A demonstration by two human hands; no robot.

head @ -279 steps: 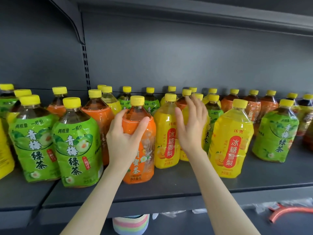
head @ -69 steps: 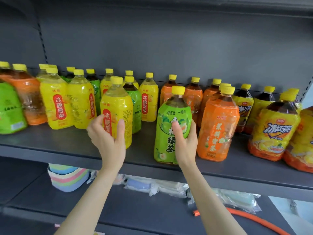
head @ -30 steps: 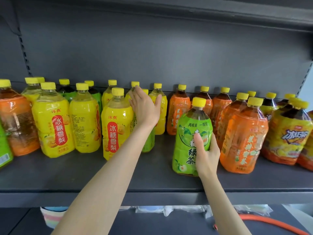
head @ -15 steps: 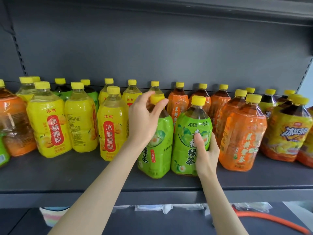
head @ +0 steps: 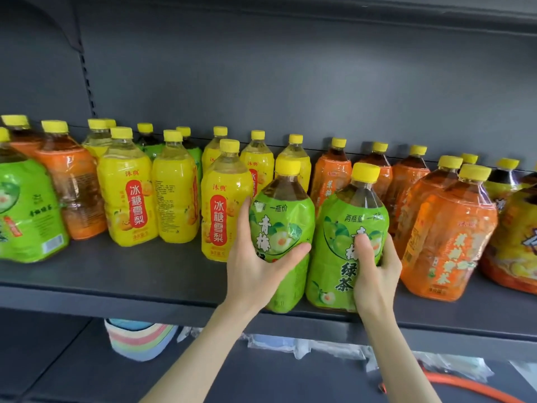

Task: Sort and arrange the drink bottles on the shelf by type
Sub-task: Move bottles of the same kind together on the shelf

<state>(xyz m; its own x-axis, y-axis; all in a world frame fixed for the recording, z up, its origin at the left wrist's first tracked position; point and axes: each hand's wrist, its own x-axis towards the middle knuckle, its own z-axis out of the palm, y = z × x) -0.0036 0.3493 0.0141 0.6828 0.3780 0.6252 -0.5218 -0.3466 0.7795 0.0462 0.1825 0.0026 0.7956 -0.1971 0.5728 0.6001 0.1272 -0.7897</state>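
step: grouping the green teas, I reckon
right hand [head: 374,266]: gripping a green bottle [head: 343,228] just left of the orange bottle [head: 444,237]
left hand [head: 261,266]: clutching a second green bottle [head: 283,216], next one left again
next: probably lift both clear, set them down together, upright

Back panel [head: 290,82]: dark grey, spanned 9 to 3 o'clock.
Slotted upright [head: 87,74]: stood at 10 o'clock.
Upper shelf [head: 377,10]: overhung at 12 o'clock.
Shelf board [head: 130,271]: grey, ran across centre.
Lower shelf [head: 52,353]: lay at 7 o'clock.

Left grip [head: 258,267], right grip [head: 374,273] clasp bottles [head: 282,219]
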